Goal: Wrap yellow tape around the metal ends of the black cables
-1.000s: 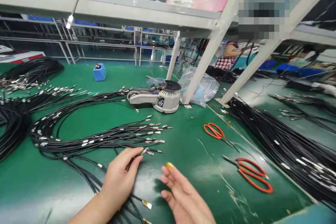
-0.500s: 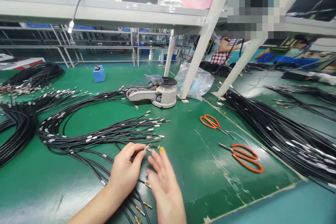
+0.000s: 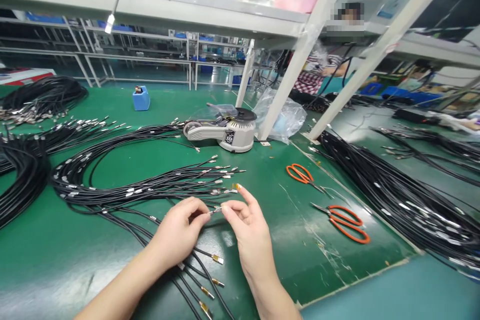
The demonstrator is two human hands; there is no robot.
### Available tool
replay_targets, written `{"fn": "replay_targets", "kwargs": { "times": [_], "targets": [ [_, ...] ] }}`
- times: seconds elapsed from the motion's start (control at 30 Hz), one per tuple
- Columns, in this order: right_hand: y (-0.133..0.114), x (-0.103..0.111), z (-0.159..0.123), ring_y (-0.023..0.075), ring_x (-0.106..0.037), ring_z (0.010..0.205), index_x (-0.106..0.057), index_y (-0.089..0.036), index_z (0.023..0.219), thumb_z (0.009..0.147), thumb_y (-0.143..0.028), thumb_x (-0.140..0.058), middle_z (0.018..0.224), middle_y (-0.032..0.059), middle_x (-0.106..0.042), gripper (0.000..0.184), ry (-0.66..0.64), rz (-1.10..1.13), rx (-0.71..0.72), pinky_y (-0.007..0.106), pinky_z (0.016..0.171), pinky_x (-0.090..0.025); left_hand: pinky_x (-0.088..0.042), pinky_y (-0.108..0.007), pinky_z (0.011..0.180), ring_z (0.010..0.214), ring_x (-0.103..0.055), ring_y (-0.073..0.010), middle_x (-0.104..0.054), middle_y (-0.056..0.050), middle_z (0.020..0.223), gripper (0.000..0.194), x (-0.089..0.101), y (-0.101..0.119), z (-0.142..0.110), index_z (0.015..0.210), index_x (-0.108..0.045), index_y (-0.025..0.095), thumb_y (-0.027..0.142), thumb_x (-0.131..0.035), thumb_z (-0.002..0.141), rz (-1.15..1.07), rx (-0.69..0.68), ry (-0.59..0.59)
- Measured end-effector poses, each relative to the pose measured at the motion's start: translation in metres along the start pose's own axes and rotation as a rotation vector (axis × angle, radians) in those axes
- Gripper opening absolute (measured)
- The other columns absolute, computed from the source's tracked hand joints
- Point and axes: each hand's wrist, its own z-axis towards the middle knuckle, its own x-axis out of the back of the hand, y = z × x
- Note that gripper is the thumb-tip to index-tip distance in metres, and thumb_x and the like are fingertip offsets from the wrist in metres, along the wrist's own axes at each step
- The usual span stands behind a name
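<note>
While the left hand [image 3: 183, 230] pinches a plug [image 3: 218, 208] from behind, thumb against forefinger, the right hand [image 3: 249, 227] has thumb and finger closed on the plug's other end. Both grasp that one small piece, in front of the dispenser [image 3: 237, 135]; how firmly they press cannot be told. A strip of tape [image 3: 236, 186], amber, clings to a raised fingertip of the right hand, nearer the dispenser than the plug is.

Good handling here probably means light pinches kept in one line, so the plug neither rolls nor kinks at its neck. The raised finger is best held clear of everything, since the tape, if tacky, could snag on a neighbour. A left grip set close behind the plug should curb twisting.

Farther out in front of the dispenser, taped ends [image 3: 216, 259] show beside the left forearm, each wearing amber. From just left of the dispenser, a bundle [image 3: 157, 187] loops round and fans its tips out in front of it. Far scissors [image 3: 312, 181] and near scissors [image 3: 334, 212] lie to its front right. A block [image 3: 141, 99] stands to its rear left; a bag [image 3: 287, 117] sits just right of it.
</note>
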Motion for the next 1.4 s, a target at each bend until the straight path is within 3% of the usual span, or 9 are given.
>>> {"fn": "replay_targets", "kwargs": {
  "times": [0.07, 0.13, 0.27, 0.4, 0.6, 0.73, 0.97, 1.17, 1.4],
  "targets": [
    [0.0, 0.001, 0.002, 0.0129, -0.062, 0.076, -0.044, -0.019, 0.123, 0.076, -0.024, -0.069, 0.077, -0.0039, -0.067, 0.053, 0.01, 0.013, -0.004, 0.028, 0.079, -0.047, -0.046, -0.027, 0.069, 0.072, -0.059, -0.0154, -0.064, 0.002, 0.072, 0.013, 0.012, 0.0, 0.002, 0.07, -0.06, 0.02, 0.02, -0.055, 0.081, 0.059, 0.07, -0.106],
    [-0.001, 0.001, 0.004, 0.0132, -0.062, 0.076, -0.044, -0.018, 0.124, 0.076, -0.025, -0.069, 0.076, -0.0039, -0.067, 0.055, 0.031, 0.029, -0.005, 0.028, 0.08, -0.047, -0.047, -0.029, 0.072, 0.075, -0.06, -0.0164, -0.066, 0.001, 0.076, 0.011, 0.016, -0.001, 0.001, 0.073, -0.061, 0.02, 0.02, -0.054, 0.082, 0.111, 0.058, -0.115],
    [-0.003, 0.002, -0.002, 0.0142, -0.062, 0.078, -0.043, -0.019, 0.126, 0.075, -0.026, -0.07, 0.078, -0.0027, -0.067, 0.059, 0.067, 0.075, -0.017, 0.029, 0.081, -0.048, -0.047, -0.029, 0.082, 0.09, -0.06, -0.0162, -0.066, -0.003, 0.095, 0.018, -0.002, -0.004, -0.005, 0.101, -0.062, 0.021, 0.019, -0.053, 0.084, 0.111, -0.246, 0.046],
    [0.006, 0.005, -0.032, 0.0163, -0.061, 0.092, -0.05, -0.027, 0.125, 0.078, -0.03, -0.069, 0.1, 0.0017, -0.067, 0.051, 0.152, 0.205, -0.046, 0.029, 0.08, -0.05, -0.048, -0.023, 0.073, 0.08, -0.06, -0.0127, -0.063, -0.003, 0.086, 0.022, -0.023, -0.008, -0.008, 0.103, -0.063, 0.02, 0.013, -0.047, 0.089, 0.069, -0.412, 0.222],
    [0.035, -0.001, -0.072, 0.0223, -0.056, 0.109, -0.065, -0.031, 0.113, 0.07, -0.022, -0.072, 0.124, 0.0028, -0.062, 0.045, 0.042, 0.426, -0.102, 0.029, 0.079, -0.052, -0.05, -0.024, 0.072, 0.082, -0.06, -0.0136, -0.063, -0.004, 0.086, 0.024, -0.026, -0.008, -0.011, 0.103, -0.064, 0.019, 0.011, -0.048, 0.088, 0.099, -0.405, 0.345],
    [0.047, -0.012, -0.071, 0.0226, -0.055, 0.115, -0.064, -0.035, 0.115, 0.068, -0.016, -0.07, 0.115, 0.0013, -0.068, 0.051, -0.056, 0.53, -0.119, 0.028, 0.079, -0.052, -0.051, -0.023, 0.073, 0.08, -0.062, -0.0124, -0.066, -0.001, 0.088, 0.02, -0.027, -0.008, -0.013, 0.102, -0.062, 0.021, 0.013, -0.053, 0.086, 0.049, -0.319, 0.37],
    [0.053, -0.022, -0.064, 0.0225, -0.04, 0.13, -0.058, -0.036, 0.123, 0.07, -0.012, -0.064, 0.126, 0.0006, -0.062, 0.059, -0.092, 0.583, -0.079, 0.032, 0.092, -0.048, -0.051, -0.019, 0.061, 0.065, -0.062, -0.01, -0.064, 0.002, 0.074, 0.014, -0.027, -0.004, -0.016, 0.08, -0.062, 0.022, 0.015, -0.052, 0.086, -0.025, -0.198, 0.361],
    [0.059, -0.029, -0.064, 0.0266, -0.05, 0.122, -0.058, -0.033, 0.124, 0.067, -0.013, -0.064, 0.127, 0.0028, -0.061, 0.061, 0.007, 0.533, -0.126, 0.035, 0.089, -0.051, -0.052, -0.02, 0.061, 0.069, -0.063, -0.0107, -0.064, -0.001, 0.079, 0.025, -0.024, -0.004, -0.016, 0.084, -0.065, 0.023, 0.008, -0.046, 0.086, 0.016, -0.351, 0.327],
    [0.067, -0.032, -0.064, 0.0274, -0.059, 0.11, -0.048, -0.028, 0.134, 0.066, -0.017, -0.061, 0.134, 0.0059, -0.054, 0.07, 0.015, 0.431, -0.175, 0.037, 0.09, -0.049, -0.054, -0.021, 0.06, 0.068, -0.065, -0.0108, -0.063, -0.001, 0.081, 0.036, -0.024, -0.008, -0.016, 0.095, -0.067, 0.026, 0.001, -0.043, 0.083, 0.029, -0.407, 0.322]
  ]
}}
